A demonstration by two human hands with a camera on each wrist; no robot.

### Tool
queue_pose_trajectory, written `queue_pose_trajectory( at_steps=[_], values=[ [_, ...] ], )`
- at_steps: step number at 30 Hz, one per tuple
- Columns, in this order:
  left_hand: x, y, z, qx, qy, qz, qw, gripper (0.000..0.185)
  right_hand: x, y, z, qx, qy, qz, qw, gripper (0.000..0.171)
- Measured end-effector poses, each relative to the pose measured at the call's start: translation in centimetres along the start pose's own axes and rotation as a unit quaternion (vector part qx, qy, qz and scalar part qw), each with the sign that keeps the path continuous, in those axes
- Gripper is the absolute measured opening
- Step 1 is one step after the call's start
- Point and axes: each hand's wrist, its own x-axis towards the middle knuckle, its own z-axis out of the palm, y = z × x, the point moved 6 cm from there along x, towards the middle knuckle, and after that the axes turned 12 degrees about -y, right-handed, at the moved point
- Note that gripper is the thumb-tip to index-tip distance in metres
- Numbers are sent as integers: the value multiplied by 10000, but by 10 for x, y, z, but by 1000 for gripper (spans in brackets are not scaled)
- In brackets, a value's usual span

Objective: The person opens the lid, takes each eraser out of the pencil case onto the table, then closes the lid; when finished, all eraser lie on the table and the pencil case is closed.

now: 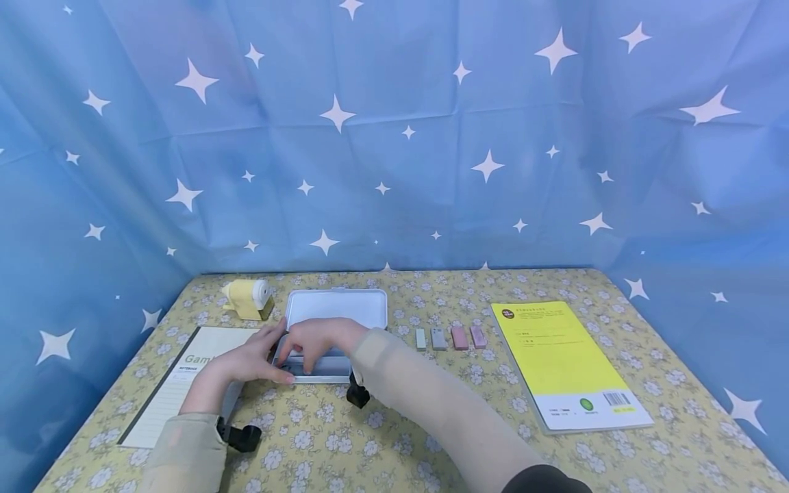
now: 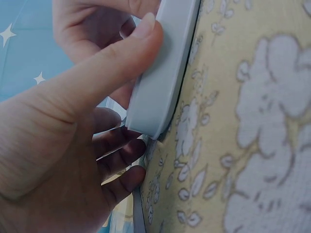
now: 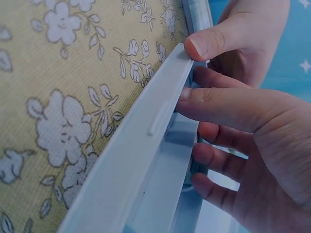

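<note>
A white pencil case (image 1: 337, 308) lies with its lid raised at the back. My left hand (image 1: 249, 359) grips its left end; in the left wrist view the thumb (image 2: 138, 43) presses the front wall and the other fingers lie round the corner. From the right, my right hand (image 1: 317, 340) reaches down into the case. In the right wrist view its thumb (image 3: 214, 104) lies just inside the front rim, and its curled fingers (image 3: 218, 162) are beyond the inner divider. I cannot tell whether they hold anything there.
A notebook (image 1: 166, 397) lies under the left forearm, with a yellow crank pencil sharpener (image 1: 244, 299) behind it. Several small eraser-like blocks (image 1: 459, 337) stand in a row right of the case. A yellow book (image 1: 564, 356) lies farther right on the flowered tablecloth (image 1: 401, 445).
</note>
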Motion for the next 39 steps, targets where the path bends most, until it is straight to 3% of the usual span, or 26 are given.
queue_pose_trajectory(
  at_steps=[15,27,39],
  values=[
    [1,0,1,28,35,36,10000,122,-5,-2,2,-355,95,-208,9991,44],
    [2,-2,2,-53,-13,3,10000,122,-16,-2,-1,-109,173,-75,9998,48],
    [1,-6,2,25,23,-326,9995,123,-44,4,-11,-131,468,143,9987,49]
  ],
)
